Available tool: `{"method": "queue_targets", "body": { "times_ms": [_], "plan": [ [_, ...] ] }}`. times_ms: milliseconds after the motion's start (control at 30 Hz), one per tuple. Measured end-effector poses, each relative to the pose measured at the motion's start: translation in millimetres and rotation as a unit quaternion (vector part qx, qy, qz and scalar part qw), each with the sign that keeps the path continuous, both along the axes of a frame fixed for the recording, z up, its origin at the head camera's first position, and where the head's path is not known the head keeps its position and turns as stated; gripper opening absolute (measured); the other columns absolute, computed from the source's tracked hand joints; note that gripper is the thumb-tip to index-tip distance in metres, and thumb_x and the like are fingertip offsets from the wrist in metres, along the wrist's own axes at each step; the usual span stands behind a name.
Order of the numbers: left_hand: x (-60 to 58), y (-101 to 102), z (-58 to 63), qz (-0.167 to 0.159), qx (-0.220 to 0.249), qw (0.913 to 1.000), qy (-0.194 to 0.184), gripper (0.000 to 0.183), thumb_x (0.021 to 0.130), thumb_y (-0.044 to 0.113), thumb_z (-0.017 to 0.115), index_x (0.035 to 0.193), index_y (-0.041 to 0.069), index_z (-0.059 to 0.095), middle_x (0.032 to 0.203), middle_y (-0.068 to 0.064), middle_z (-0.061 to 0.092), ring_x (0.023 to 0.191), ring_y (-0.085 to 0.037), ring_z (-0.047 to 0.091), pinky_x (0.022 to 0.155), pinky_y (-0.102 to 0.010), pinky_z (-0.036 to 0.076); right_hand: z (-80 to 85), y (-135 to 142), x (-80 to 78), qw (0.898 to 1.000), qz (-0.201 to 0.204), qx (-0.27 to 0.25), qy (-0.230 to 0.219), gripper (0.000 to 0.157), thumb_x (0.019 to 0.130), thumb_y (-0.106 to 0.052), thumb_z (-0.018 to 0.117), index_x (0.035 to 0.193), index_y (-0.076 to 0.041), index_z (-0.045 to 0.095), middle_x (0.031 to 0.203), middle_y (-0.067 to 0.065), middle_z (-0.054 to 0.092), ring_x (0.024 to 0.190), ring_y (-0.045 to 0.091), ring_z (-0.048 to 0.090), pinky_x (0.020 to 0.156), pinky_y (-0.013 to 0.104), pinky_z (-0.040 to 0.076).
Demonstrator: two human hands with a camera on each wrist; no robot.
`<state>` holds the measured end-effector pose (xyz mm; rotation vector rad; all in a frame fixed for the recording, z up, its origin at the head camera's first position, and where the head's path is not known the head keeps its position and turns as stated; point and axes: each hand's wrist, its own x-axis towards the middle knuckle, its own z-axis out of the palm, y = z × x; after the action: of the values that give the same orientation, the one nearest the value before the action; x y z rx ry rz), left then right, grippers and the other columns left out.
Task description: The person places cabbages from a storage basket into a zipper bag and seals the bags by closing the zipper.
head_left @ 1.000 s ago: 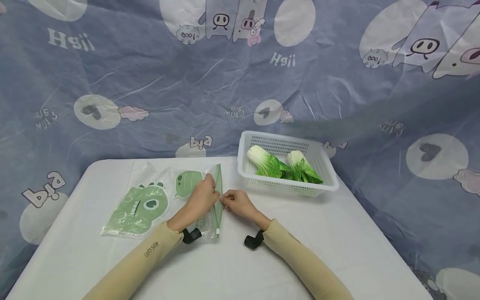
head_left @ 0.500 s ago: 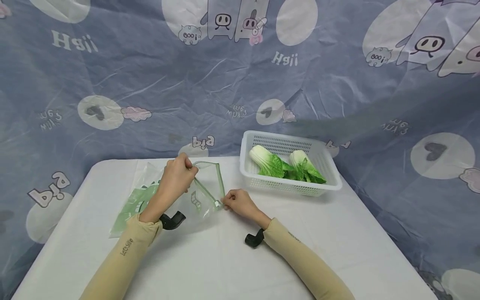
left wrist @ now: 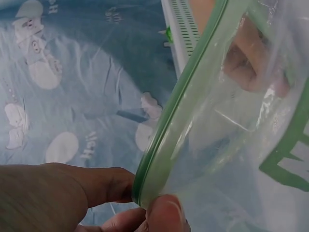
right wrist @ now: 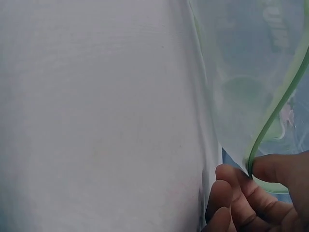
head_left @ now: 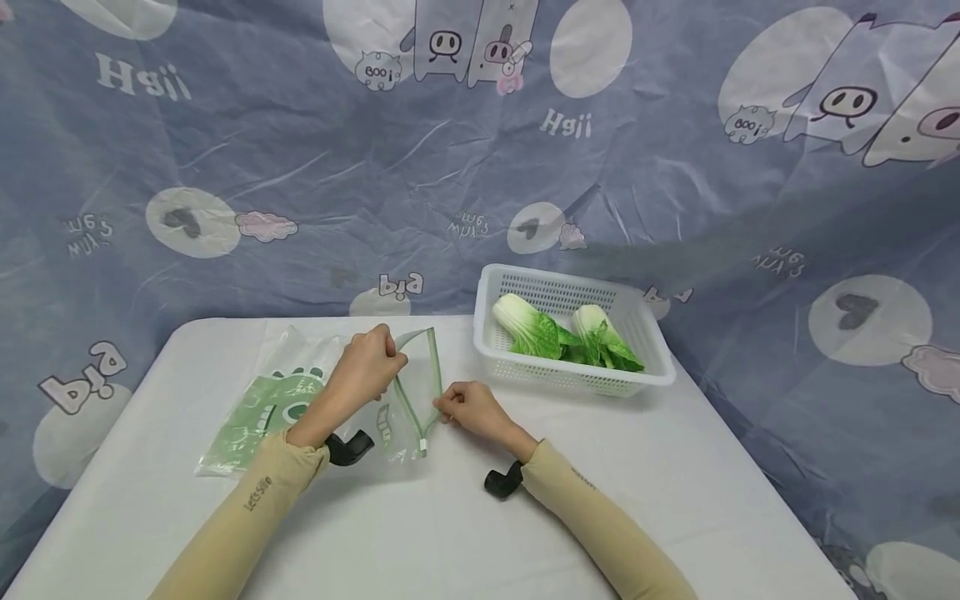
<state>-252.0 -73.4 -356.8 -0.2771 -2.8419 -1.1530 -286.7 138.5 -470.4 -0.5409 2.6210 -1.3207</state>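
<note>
**Zip bag (head_left: 262, 408) w/ mouth spread, pinched btwn L hand (head_left: 360, 367) & R hand (head_left: 474, 408)**

Biggest thing: blue-gray backdrop (head_left: 637, 167) behind everything, printed w/ cartoon pigs, hearts, clouds & lettering. In front of it, white tabletop (head_left: 570, 533), its far edge near the cloth.

Bag is on the L half of the tabletop: clear plastic w/ green monster print, bottom end lying toward the L, mouth end facing R. Its two green zip strips (head_left: 437, 367) stand apart w/ a gap btwn them, coming together at the near end.

White basket (head_left: 570, 371), slotted sides, sits at the far R of the bag, well apart from it. Tan sleeves (head_left: 240, 517) cover both forearms; L one has small lettering nr the cuff.

Two cabbages (head_left: 528, 325) lie side by side in the basket, pale stems up & L, green leaves down & R.

L hand: thumb & fingers clamped on one zip strip, per L wrist view. R hand: thumb & fingertips pinch the other strip, just above the tabletop, per R wrist view.

Black wrist mounts (head_left: 350, 450), one per wrist. Smallest: white slider (head_left: 423, 445) at the near end of the zip.
</note>
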Motion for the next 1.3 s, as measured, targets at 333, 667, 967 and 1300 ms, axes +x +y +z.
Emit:
{"method": "queue_targets", "body": {
  "times_ms": [333, 667, 967, 1300],
  "plan": [
    [-4.7, -5, -2.0, -0.001, -0.004, 0.9999, -0.016, 0.014, 0.092, 0.016, 0.057, 0.086, 0.005, 0.051, 0.066, -0.010, 0.059, 0.040, -0.018, 0.057, 0.039, -0.028, 0.046, 33.5, 8, 3.1, 0.999, -0.009, 0.017, 0.049, 0.025, 0.096, -0.030, 0.059, 0.088, -0.010, 0.071, 0.076, 0.011, 0.070, 0.063, 0.022, 0.065, 0.052, 0.025, 0.050],
    [-6.7, -8, -2.6, 0.000, 0.006, 0.9997, -0.022, 0.013, 0.091, 0.015, 0.055, 0.085, 0.005, 0.049, 0.063, -0.010, 0.058, 0.040, -0.019, 0.058, 0.041, -0.029, 0.046, 129.7, 48, -22.3, 0.995, -0.042, 0.024, 0.089, 0.025, 0.095, -0.033, 0.061, 0.095, -0.010, 0.071, 0.085, 0.015, 0.070, 0.065, 0.019, 0.064, 0.057, 0.031, 0.055],
    [-7.4, -7, -3.8, -0.005, 0.002, 0.9994, -0.035, 0.016, 0.093, 0.016, 0.056, 0.085, 0.004, 0.049, 0.060, -0.010, 0.056, 0.041, -0.020, 0.058, 0.042, -0.030, 0.047, 159.0, 91, -77.9, 0.981, -0.043, 0.184, 0.038, 0.045, 0.091, -0.034, 0.065, 0.061, -0.014, 0.039, 0.053, -0.006, 0.029, 0.048, 0.009, 0.025, 0.049, 0.025, 0.027],
    [-6.8, -6, -6.9, -0.012, 0.004, 0.9990, -0.042, 0.015, 0.093, 0.015, 0.057, 0.086, 0.004, 0.049, 0.063, -0.011, 0.057, 0.041, -0.020, 0.058, 0.041, -0.029, 0.045, 126.3, 106, -136.1, 0.918, -0.033, 0.387, -0.076, 0.076, 0.088, -0.049, 0.063, 0.135, 0.007, 0.044, 0.136, 0.024, 0.050, 0.120, 0.035, 0.053, 0.102, 0.045, 0.044]
  ]
}}
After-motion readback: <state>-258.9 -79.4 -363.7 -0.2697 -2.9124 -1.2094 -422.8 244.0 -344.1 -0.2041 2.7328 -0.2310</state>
